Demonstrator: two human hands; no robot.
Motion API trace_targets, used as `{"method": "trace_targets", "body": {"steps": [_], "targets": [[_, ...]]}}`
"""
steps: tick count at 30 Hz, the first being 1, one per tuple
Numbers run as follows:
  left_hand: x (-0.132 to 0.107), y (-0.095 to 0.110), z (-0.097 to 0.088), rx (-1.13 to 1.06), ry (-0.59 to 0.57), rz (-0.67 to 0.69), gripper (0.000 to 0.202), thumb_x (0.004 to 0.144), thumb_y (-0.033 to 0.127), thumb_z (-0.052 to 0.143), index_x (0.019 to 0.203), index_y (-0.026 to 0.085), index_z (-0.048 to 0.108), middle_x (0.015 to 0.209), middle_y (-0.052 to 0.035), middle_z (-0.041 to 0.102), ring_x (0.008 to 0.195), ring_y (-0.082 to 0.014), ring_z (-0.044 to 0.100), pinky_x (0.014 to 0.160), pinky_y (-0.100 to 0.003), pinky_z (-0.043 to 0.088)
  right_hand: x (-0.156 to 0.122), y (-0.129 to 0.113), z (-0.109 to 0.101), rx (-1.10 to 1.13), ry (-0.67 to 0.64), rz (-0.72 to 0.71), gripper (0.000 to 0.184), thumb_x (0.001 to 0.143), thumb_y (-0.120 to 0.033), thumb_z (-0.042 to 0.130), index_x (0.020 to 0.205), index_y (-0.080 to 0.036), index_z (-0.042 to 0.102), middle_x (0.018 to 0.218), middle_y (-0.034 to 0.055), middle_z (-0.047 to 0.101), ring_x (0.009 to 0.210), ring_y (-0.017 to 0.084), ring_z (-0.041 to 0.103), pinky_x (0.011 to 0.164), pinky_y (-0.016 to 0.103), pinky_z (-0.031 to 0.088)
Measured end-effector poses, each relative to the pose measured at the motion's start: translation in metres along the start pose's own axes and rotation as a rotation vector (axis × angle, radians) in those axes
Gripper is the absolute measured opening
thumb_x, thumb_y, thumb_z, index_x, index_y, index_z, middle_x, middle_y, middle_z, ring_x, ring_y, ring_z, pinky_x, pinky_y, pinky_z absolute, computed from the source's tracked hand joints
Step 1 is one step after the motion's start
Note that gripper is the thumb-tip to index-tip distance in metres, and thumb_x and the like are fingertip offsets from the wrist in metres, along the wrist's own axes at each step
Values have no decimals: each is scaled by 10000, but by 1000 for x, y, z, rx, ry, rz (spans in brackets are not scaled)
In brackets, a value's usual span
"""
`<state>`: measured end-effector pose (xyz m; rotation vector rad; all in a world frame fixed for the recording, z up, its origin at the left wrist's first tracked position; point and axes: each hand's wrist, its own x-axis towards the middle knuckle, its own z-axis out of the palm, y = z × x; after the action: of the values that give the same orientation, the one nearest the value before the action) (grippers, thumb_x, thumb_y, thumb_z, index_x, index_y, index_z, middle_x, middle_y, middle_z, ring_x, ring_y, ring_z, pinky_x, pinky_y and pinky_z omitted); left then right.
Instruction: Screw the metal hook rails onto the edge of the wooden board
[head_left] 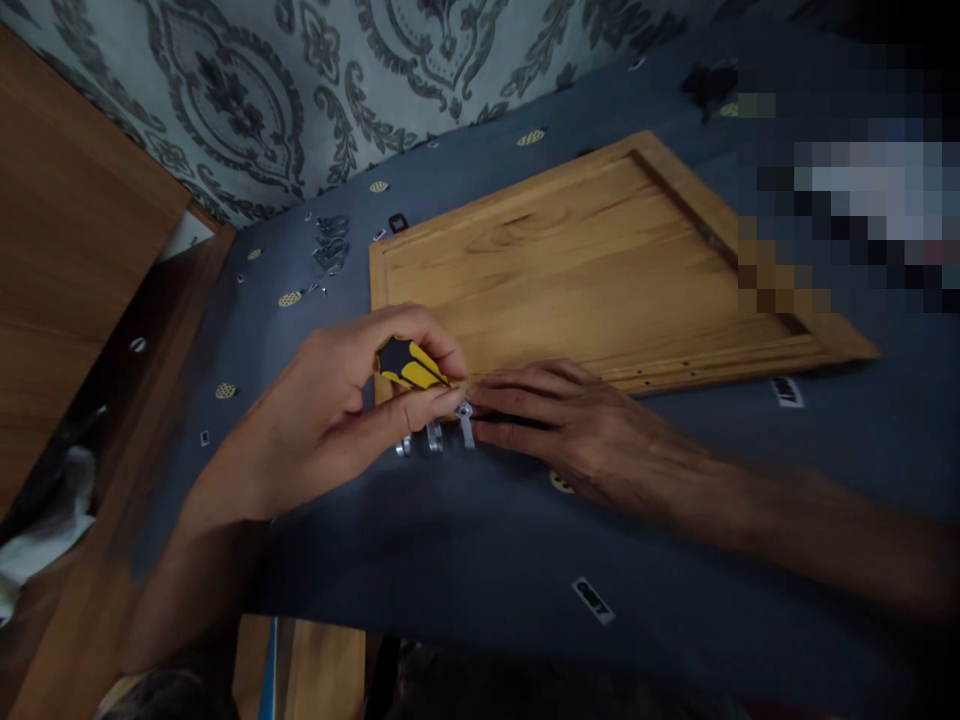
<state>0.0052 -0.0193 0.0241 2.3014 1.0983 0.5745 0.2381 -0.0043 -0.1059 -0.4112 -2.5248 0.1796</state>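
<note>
My left hand (352, 395) is closed round a screwdriver with a yellow and black handle (409, 362), its tip end pointing toward the near edge of a wooden panel (540, 270). Small silver metal hooks (435, 437) stick out from that edge near the panel's left corner. The fingers of my right hand (577, 425) are bent together over the edge, their tips against the rightmost metal hook (466, 425). Between the two hands, the screw and the screwdriver's tip are mostly hidden by fingers.
The panel lies on a bed or table covered in dark blue patterned cloth (465, 540). Several loose metal hooks (330, 245) and small screws (319, 290) lie at the back left. A black ring-like piece (397, 222) touches the far edge. Wooden furniture (82, 230) stands left.
</note>
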Motion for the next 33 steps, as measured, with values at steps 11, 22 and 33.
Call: {"method": "trace_targets", "body": {"steps": [11, 22, 33], "targets": [[-3, 5, 6, 145, 87, -19, 97, 944, 293, 724, 950, 214, 668, 856, 69, 682, 670, -69, 590, 645, -215, 453, -1, 2, 3, 4, 26, -10, 424, 931, -20, 435, 1235, -151, 700, 1271, 120, 741, 1206, 282, 645, 1003, 474, 511], [-2, 3, 15, 107, 185, -81, 105, 938, 313, 714, 911, 216, 687, 796, 29, 691, 605, -106, 603, 495, -237, 431, -1, 2, 1, 24, 5, -3, 464, 908, 0, 430, 1266, -142, 690, 1307, 138, 724, 1244, 277, 622, 1029, 478, 491], [-4, 4, 11, 115, 260, -95, 104, 906, 286, 759, 865, 208, 704, 753, 37, 682, 601, -84, 601, 510, -206, 445, -3, 3, 3, 51, -13, 16, 488, 882, -30, 457, 1282, -202, 678, 1319, 116, 724, 1264, 264, 616, 1033, 494, 492]]}}
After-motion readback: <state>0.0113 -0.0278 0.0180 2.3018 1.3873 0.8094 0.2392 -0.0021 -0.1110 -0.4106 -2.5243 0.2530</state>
